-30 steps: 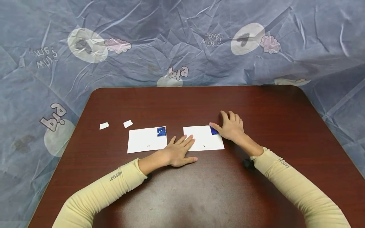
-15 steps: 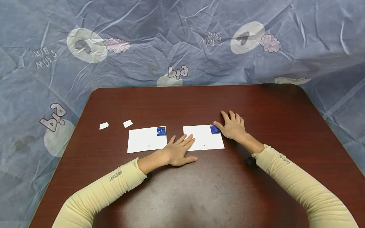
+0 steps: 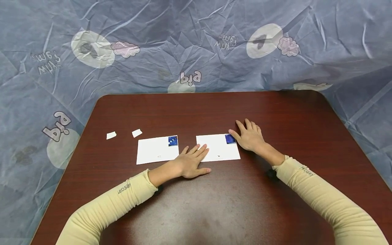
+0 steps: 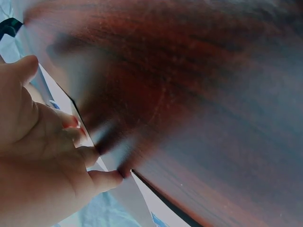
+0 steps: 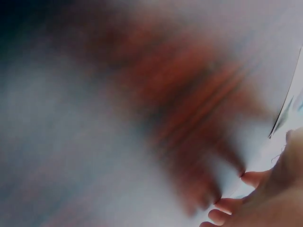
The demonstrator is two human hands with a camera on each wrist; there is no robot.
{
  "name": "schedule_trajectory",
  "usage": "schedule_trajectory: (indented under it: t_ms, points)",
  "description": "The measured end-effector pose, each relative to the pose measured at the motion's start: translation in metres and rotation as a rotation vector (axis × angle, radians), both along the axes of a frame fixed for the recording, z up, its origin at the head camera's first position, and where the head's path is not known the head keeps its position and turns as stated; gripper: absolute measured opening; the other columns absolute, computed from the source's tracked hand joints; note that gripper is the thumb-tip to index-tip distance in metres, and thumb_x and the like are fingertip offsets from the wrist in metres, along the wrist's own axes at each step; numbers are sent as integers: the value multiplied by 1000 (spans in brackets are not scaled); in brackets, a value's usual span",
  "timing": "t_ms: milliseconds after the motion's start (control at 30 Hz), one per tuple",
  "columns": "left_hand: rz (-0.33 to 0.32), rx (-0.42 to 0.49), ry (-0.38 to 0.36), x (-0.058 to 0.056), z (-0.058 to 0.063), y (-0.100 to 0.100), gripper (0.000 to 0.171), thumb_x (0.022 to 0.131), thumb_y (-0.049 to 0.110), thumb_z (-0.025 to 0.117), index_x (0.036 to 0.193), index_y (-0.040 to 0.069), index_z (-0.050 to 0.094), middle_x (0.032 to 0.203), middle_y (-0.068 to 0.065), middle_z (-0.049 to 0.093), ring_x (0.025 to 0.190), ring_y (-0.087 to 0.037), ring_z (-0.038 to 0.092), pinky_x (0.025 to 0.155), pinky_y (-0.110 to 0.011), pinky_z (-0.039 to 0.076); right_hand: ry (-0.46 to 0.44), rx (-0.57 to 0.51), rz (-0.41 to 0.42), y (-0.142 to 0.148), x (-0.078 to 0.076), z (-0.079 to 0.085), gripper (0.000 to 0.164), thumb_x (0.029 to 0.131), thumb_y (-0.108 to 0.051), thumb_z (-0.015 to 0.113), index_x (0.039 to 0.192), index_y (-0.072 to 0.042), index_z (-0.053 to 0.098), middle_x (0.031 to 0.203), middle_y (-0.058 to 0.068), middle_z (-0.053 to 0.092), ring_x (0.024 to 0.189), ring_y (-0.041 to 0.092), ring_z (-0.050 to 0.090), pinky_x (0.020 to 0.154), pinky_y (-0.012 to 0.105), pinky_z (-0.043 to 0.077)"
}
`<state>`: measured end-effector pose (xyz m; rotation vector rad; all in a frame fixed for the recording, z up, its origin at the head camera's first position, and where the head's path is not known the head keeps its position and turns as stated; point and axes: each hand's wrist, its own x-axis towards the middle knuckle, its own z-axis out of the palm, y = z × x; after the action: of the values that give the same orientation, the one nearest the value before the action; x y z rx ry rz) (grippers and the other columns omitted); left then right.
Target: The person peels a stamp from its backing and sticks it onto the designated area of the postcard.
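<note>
Two white envelopes lie side by side on the dark red-brown table. The right envelope (image 3: pixel 218 149) bears a dark blue stamp (image 3: pixel 230 139) at its upper right corner. My left hand (image 3: pixel 190 165) is spread flat, its fingertips resting on that envelope's left edge. My right hand (image 3: pixel 249 137) has its fingers spread on the table just beyond the envelope's right side, the thumb touching the stamp. On the left envelope (image 3: pixel 154 151), a blue stamp with white moon-like shapes (image 3: pixel 173 141) sits at the upper right corner. The left hand's palm shows in the left wrist view.
Two small white paper pieces, one farther left (image 3: pixel 111 135) and one nearer the left envelope (image 3: pixel 136 133), lie at the table's left. A crumpled grey-blue printed sheet (image 3: pixel 214 51) hangs behind the table (image 3: pixel 196 211).
My right thumb has slid right across the stamp to its outer side, uncovering most of it. The right forearm has shifted slightly right. My left hand stays in place.
</note>
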<state>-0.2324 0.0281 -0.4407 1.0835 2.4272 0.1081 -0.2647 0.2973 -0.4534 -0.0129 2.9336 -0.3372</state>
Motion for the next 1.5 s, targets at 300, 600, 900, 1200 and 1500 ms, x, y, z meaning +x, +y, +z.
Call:
schedule_trajectory:
  t_ms: [300,600,900,1200,1500]
  points:
    - [-2,-1,1,0,-1,0,77,97,60,33,154,16,6,158,0,-2,143,-19,-2,112,-49,5,-13,25,65,5,3,-5,97,87,-72,42,152,-5,15,152,31,4,137,50,7,108,59,6]
    - [-7,20,3,-1,-2,-2,77,97,60,34,154,15,7,159,0,0,143,-19,-1,112,-50,5,34,-29,120,15,6,-6,68,100,-48,39,150,-5,21,151,31,8,137,49,9,107,61,8]
    - [-7,31,6,-1,-3,-3,77,97,59,34,154,15,8,159,0,0,143,-19,-1,112,-50,6,10,4,115,15,5,-9,84,94,-63,38,152,-6,17,152,30,4,137,50,7,107,62,6]
    - [-18,18,3,-2,0,-2,76,97,58,34,154,15,7,159,-1,0,144,-20,0,112,-50,6,91,70,105,11,3,-7,75,97,-58,38,148,-5,28,148,32,21,135,47,20,107,59,12]
    - [-9,15,-9,-1,0,-1,75,98,57,35,154,15,9,159,-1,2,144,-20,1,112,-49,7,106,132,51,2,2,-7,78,96,-60,37,150,-5,23,144,30,26,132,48,22,105,61,13]
